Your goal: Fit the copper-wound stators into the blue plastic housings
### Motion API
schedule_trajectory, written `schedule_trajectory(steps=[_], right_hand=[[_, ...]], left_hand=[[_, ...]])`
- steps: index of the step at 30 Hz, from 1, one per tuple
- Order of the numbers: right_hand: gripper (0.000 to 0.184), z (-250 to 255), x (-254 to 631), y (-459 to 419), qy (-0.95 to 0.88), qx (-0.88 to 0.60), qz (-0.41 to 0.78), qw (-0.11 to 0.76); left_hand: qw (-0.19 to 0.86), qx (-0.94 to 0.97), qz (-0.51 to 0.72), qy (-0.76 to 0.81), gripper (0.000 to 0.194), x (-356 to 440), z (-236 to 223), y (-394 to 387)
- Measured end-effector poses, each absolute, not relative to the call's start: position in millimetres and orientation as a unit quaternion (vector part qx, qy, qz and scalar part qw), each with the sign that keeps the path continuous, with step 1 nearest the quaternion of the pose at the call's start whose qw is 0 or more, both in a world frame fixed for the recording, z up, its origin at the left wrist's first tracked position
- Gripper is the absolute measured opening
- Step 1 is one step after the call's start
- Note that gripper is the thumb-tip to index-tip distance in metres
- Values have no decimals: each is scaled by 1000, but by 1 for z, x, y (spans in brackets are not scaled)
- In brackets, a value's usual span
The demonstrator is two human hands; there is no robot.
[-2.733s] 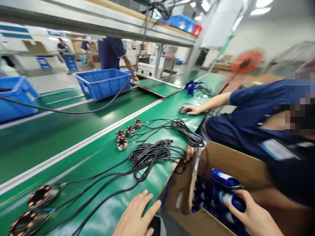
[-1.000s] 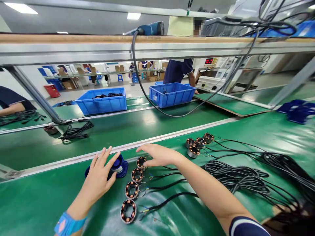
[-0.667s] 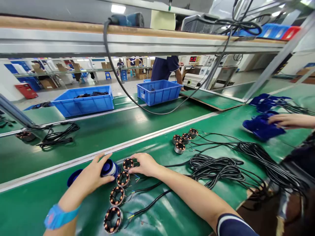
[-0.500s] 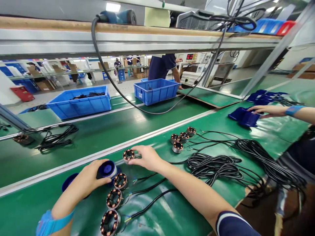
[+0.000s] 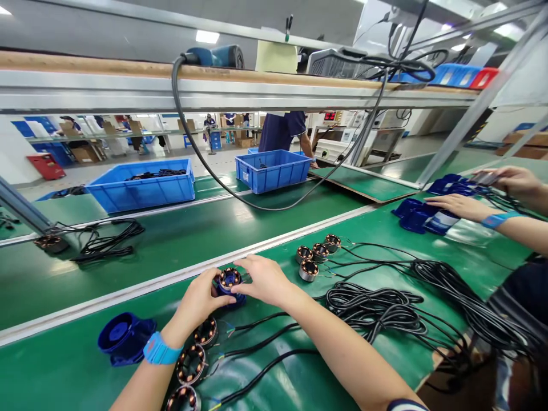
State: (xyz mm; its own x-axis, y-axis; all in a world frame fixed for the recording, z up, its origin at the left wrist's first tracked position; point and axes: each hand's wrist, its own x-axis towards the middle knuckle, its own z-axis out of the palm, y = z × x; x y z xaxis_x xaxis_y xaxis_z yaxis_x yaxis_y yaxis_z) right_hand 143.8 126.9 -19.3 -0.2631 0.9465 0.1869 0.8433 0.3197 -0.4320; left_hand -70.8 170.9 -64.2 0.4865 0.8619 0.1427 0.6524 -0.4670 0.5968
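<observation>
My left hand (image 5: 197,302) is closed around a dark blue plastic motor housing (image 5: 236,301) near the metal rail. A copper-wound stator (image 5: 230,277) sits at the mouth of this housing, and my right hand (image 5: 266,281) pinches it from the right with thumb and fingers. How deep the stator sits I cannot tell. Another blue housing (image 5: 124,338) stands to the left of my left wrist. Below my hands, more stators (image 5: 191,363) lie in a row, partly covered by my left forearm, with black cables (image 5: 261,357) ending beside them.
Several stators (image 5: 308,270) and coiled black cables (image 5: 372,302) lie to the right. A co-worker's hand (image 5: 458,206) rests on blue housings (image 5: 414,216); their other hand (image 5: 516,181) holds a greyish part. Blue bins (image 5: 143,191) stand beyond the rail, and a hanging cable (image 5: 205,162) loops below the shelf.
My right hand has brought the stator left onto the blue housing. My left hand has moved right with that housing. The co-worker's second hand has come into view.
</observation>
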Motion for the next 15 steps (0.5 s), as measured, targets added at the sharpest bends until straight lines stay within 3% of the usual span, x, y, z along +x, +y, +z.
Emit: schedule_trajectory(steps=[4, 10, 15], right_hand=[[88, -28, 144, 128, -821, -536, 89, 176], [61, -50, 127, 136, -801, -554, 60, 219], [59, -23, 135, 122, -767, -539, 22, 348]], left_hand=[[243, 836, 209, 445, 52, -76, -63, 166], [169, 860, 192, 442, 57, -106, -44, 153], [100, 857, 191, 468, 60, -139, -11, 139]])
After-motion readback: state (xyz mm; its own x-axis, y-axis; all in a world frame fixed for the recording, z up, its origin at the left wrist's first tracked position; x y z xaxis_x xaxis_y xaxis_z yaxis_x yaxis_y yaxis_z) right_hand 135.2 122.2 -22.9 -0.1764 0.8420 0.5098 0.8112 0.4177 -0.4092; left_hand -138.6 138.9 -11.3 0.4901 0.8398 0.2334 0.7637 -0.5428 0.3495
